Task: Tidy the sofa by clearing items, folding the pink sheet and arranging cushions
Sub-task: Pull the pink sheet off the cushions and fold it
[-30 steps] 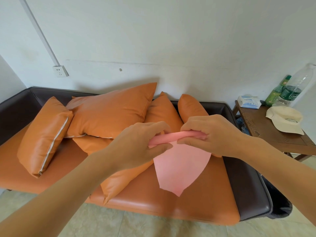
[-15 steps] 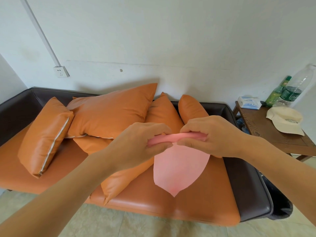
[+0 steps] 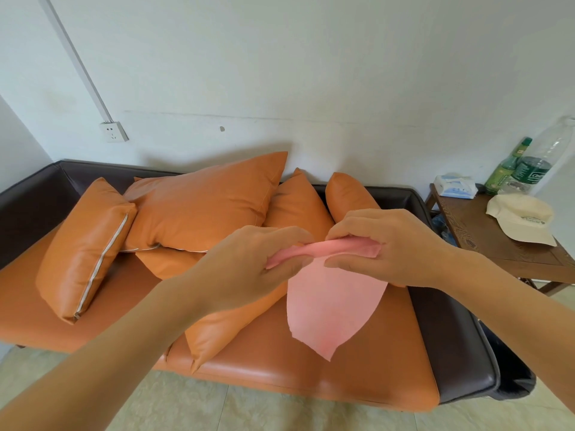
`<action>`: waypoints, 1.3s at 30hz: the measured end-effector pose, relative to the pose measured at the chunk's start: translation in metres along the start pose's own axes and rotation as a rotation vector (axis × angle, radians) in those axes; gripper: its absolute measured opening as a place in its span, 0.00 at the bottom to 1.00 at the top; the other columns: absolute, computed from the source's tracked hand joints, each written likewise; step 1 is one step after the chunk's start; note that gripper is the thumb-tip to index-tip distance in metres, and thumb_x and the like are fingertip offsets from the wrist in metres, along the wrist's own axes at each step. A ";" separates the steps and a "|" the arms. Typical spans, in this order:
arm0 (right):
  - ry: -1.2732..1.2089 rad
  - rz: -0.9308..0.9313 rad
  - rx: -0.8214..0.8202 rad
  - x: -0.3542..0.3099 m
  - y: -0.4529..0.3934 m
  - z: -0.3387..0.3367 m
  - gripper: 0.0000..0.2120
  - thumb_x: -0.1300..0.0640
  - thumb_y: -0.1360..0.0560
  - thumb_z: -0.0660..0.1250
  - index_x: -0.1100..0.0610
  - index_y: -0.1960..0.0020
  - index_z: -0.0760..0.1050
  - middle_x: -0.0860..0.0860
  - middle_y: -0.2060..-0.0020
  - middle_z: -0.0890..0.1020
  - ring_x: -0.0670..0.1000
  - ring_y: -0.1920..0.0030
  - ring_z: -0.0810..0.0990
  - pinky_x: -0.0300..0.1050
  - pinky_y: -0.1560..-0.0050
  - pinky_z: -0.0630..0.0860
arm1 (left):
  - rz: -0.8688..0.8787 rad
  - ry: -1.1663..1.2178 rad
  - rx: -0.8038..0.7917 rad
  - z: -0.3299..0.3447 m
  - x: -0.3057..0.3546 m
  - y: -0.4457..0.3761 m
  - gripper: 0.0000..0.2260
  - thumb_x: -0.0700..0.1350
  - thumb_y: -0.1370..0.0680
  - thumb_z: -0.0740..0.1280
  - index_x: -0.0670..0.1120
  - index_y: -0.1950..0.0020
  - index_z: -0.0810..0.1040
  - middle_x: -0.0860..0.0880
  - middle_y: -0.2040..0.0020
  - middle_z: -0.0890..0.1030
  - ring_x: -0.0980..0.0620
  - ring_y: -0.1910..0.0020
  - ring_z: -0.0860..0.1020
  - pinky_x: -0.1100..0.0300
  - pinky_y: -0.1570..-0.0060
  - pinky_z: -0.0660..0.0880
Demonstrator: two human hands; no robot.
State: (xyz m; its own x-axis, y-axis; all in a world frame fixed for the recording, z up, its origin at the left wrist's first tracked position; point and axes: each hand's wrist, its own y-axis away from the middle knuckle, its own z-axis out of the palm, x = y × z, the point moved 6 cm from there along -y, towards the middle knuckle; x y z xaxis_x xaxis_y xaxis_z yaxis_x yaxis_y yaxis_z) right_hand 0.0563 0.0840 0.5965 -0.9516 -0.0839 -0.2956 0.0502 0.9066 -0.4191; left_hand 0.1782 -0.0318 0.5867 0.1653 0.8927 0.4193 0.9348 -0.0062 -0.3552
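I hold the pink sheet (image 3: 333, 309) in the air above the right half of the orange sofa (image 3: 357, 377). Its top edge is bunched into a thick roll, and a rounded flap hangs down from it. My left hand (image 3: 249, 269) pinches the left end of the roll. My right hand (image 3: 392, 244) grips the right end with thumb below and fingers over the top. Several orange cushions lie jumbled on the seat: a bolster-like one (image 3: 84, 247) at the left, a large one (image 3: 202, 203) leaning on the backrest, two smaller ones (image 3: 298, 200) behind my hands, and one (image 3: 224, 331) partly under my left forearm.
The sofa has a dark brown back and arms (image 3: 451, 346). A wooden side table (image 3: 497, 241) stands to its right with a cream cap (image 3: 519, 216), a tissue pack (image 3: 454, 186), a green bottle (image 3: 507, 168) and a clear plastic bottle (image 3: 541, 163). Beige tiled floor (image 3: 249, 409) lies in front.
The hanging flap has swung and changed shape slightly, with its lower tip shifting a little to the right. Both hands stay at the ends of the roll with only small finger movement.
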 end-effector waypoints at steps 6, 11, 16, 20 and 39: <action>0.018 -0.003 0.010 0.003 0.002 0.002 0.17 0.40 0.24 0.62 0.51 0.50 0.81 0.41 0.63 0.81 0.43 0.66 0.76 0.38 0.66 0.73 | -0.003 0.001 0.034 0.001 -0.005 0.001 0.12 0.53 0.23 0.64 0.52 0.40 0.76 0.54 0.53 0.80 0.49 0.60 0.77 0.49 0.63 0.74; -0.018 -0.052 0.087 0.001 0.004 0.001 0.16 0.43 0.25 0.64 0.54 0.51 0.81 0.41 0.62 0.79 0.36 0.66 0.70 0.30 0.65 0.68 | -0.010 -0.031 -0.006 -0.007 -0.004 0.003 0.12 0.57 0.24 0.65 0.58 0.42 0.76 0.59 0.56 0.80 0.59 0.62 0.75 0.55 0.66 0.73; -0.051 -0.065 0.116 0.002 0.007 -0.001 0.17 0.42 0.25 0.64 0.55 0.50 0.82 0.43 0.61 0.80 0.41 0.64 0.73 0.40 0.67 0.72 | -0.018 0.045 -0.019 -0.011 -0.011 0.006 0.10 0.57 0.25 0.67 0.58 0.45 0.80 0.57 0.64 0.79 0.53 0.71 0.72 0.60 0.72 0.69; -0.065 -0.062 0.118 0.001 0.007 -0.002 0.16 0.43 0.25 0.66 0.55 0.50 0.82 0.44 0.61 0.81 0.43 0.64 0.75 0.43 0.66 0.73 | 0.046 0.055 0.071 -0.011 -0.004 0.005 0.09 0.52 0.25 0.70 0.51 0.47 0.82 0.57 0.61 0.78 0.56 0.68 0.72 0.69 0.68 0.64; -0.146 0.026 0.094 0.006 0.009 0.002 0.18 0.42 0.28 0.68 0.54 0.47 0.82 0.43 0.57 0.83 0.43 0.59 0.79 0.42 0.60 0.76 | 0.110 0.075 0.303 -0.013 0.000 0.006 0.08 0.47 0.26 0.72 0.44 0.52 0.85 0.52 0.56 0.82 0.52 0.57 0.79 0.56 0.59 0.75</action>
State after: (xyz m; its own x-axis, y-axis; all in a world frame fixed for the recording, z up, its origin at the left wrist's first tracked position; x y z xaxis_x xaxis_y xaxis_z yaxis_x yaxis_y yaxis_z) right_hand 0.0514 0.0911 0.5895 -0.8959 -0.1260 -0.4261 0.1091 0.8672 -0.4859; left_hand 0.1884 -0.0383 0.5955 0.2928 0.8586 0.4209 0.7762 0.0437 -0.6290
